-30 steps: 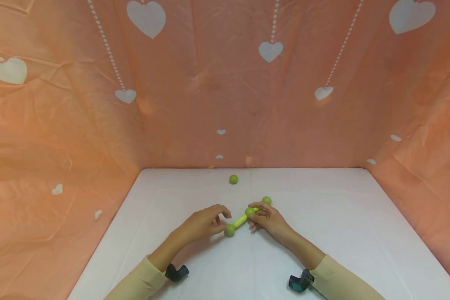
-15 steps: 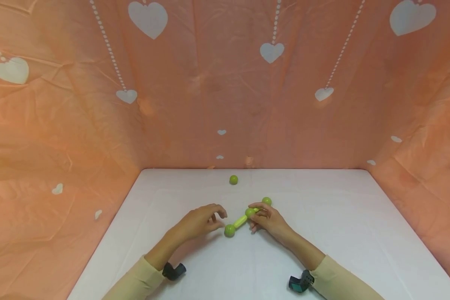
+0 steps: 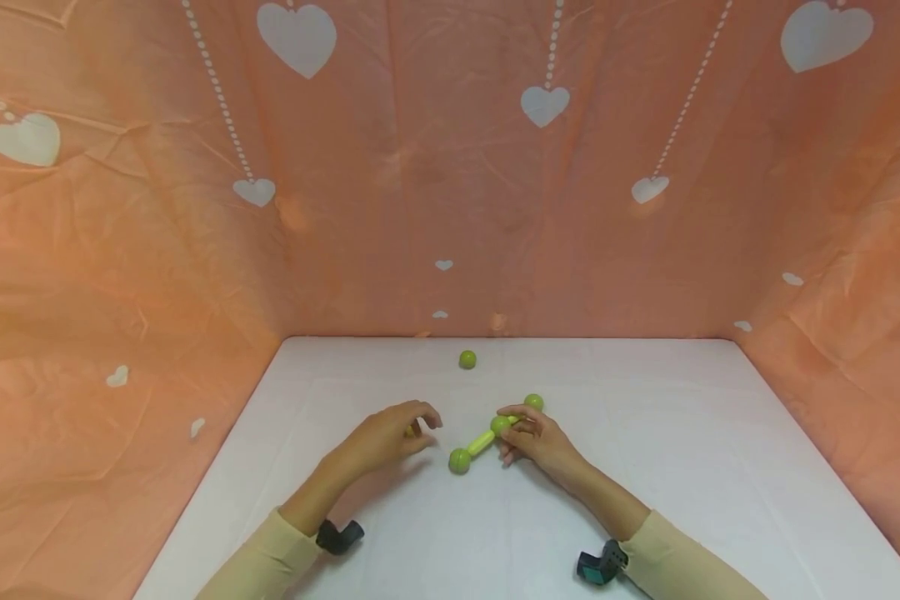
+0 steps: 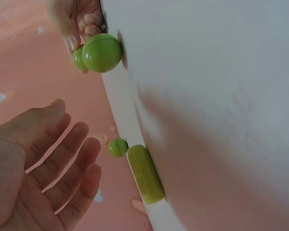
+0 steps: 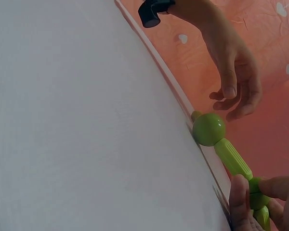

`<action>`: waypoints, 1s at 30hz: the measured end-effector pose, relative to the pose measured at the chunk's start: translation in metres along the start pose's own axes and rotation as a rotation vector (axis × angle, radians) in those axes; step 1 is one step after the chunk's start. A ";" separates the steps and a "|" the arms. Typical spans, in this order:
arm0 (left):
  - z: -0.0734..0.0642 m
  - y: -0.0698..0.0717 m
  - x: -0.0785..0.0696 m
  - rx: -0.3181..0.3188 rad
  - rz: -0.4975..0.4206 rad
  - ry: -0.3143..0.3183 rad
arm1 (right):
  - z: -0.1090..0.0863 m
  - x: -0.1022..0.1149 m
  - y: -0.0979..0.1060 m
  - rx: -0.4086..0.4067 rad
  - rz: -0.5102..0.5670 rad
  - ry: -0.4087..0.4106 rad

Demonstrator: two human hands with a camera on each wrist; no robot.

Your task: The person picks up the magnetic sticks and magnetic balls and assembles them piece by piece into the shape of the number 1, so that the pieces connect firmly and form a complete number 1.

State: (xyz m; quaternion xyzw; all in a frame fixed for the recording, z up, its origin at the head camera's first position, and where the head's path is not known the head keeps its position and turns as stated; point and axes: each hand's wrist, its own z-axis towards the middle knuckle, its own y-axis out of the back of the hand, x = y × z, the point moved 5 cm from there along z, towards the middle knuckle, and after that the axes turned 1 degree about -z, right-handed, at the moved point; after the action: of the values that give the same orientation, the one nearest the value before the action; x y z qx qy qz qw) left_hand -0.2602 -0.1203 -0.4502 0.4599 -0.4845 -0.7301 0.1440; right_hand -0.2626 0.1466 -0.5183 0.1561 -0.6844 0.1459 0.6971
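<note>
A chain of green balls and ribbed yellow-green sticks lies slantwise on the white table, its near-end ball (image 3: 459, 461) toward me. My right hand (image 3: 543, 437) pinches the chain's middle ball (image 5: 259, 201) between thumb and finger. One ribbed stick (image 5: 232, 158) joins these two balls; another, partly covered by my fingers, runs to the far-end ball (image 3: 534, 402). My left hand (image 3: 378, 437) hovers left of the near-end ball, fingers loosely bent with nothing between them. In the left wrist view a loose ribbed stick (image 4: 145, 174) lies on the table beyond its fingertips.
A single green ball (image 3: 467, 359) sits toward the back of the table (image 3: 645, 467). Orange cloth (image 3: 450, 192) with white hearts encloses the table at the back and both sides. Each wrist wears a dark camera (image 3: 340, 537).
My left hand has drawn back leftward from the near-end ball, which it was close beside a second ago. My right hand and the chain keep their place.
</note>
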 end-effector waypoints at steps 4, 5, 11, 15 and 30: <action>0.000 0.004 0.004 -0.006 0.006 0.030 | 0.000 0.001 -0.001 -0.002 -0.007 0.002; -0.001 0.005 0.005 -0.006 0.007 0.035 | 0.000 0.002 -0.001 -0.003 -0.010 0.002; -0.001 0.005 0.014 -0.016 0.031 0.047 | 0.000 0.001 -0.001 -0.008 -0.027 0.004; -0.001 0.006 0.019 -0.023 0.034 0.047 | 0.001 0.000 -0.002 -0.005 -0.010 0.014; 0.000 0.010 0.029 -0.033 0.077 0.085 | -0.002 0.000 -0.003 -0.040 -0.053 0.030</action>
State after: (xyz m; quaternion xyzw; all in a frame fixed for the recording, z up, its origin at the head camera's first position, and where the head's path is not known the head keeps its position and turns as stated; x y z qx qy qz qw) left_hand -0.2779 -0.1445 -0.4572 0.4691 -0.4832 -0.7116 0.2002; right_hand -0.2592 0.1445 -0.5186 0.1581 -0.6723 0.1161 0.7138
